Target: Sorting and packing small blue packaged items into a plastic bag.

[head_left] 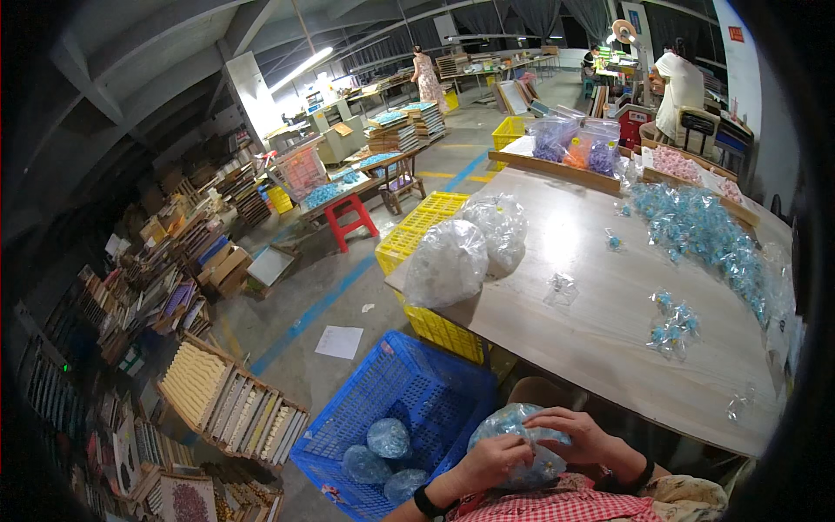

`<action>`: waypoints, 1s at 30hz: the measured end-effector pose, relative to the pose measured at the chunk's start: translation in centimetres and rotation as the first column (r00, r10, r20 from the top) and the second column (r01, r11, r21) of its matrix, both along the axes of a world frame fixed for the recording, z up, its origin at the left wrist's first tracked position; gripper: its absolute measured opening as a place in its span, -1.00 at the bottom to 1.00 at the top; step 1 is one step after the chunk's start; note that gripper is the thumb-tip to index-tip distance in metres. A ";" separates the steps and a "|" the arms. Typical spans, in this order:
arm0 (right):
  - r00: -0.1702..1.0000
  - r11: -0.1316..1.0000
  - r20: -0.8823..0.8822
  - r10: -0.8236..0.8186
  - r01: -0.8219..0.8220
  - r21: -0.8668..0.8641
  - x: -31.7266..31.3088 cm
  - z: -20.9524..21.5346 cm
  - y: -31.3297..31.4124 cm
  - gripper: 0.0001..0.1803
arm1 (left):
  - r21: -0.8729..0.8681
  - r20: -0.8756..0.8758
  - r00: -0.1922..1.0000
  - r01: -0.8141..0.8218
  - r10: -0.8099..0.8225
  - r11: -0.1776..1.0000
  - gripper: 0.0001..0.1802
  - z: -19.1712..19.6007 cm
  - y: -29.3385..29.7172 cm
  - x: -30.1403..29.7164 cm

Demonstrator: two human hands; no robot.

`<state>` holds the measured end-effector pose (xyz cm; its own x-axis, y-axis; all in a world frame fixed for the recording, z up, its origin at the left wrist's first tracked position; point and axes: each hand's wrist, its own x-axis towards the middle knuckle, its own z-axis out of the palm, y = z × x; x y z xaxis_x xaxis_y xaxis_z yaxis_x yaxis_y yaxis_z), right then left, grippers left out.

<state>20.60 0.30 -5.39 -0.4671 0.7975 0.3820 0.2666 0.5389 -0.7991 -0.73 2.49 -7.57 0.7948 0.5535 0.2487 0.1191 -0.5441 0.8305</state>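
In my lap, just below the table's near edge, is a clear plastic bag [515, 419] with pale blue contents. My left hand [497, 461] pinches the bag, fingers closed. My right hand [581, 435] curves over its right side with the fingers bent on the plastic. On my left stands a blue plastic crate [348, 389] holding three rounded bags [389, 438] that look filled with blue pieces. Several small wrapped blue pieces [674, 326] lie on the table [557, 335], and a large pile of blue wrapped pieces [696, 226] covers its right side.
Two large clear bags [448, 264] sit at the table's left edge above yellow crates [417, 226]. Purple and orange bags [574, 146] rest in a wooden tray at the back. A red stool [350, 222] stands farther left. Other people [683, 83] are in the background.
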 end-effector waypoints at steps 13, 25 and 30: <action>0.935 0.890 -0.244 0.259 -0.329 -0.315 -2.2 -3.4 2.0 -0.59 | 0.769 0.109 0.974 -0.210 0.200 0.604 -0.87 0.4 -1.0 -1.3; 0.905 0.976 0.422 0.052 -0.136 0.171 -2.2 0.6 2.2 -0.80 | 0.732 0.061 0.879 -0.361 0.472 0.577 -0.82 0.9 0.4 -1.9; 0.800 0.870 0.585 -0.131 -0.190 0.454 -2.3 2.3 2.7 -0.85 | 0.775 -0.026 0.876 -0.287 0.482 0.563 -0.80 0.0 0.6 -2.0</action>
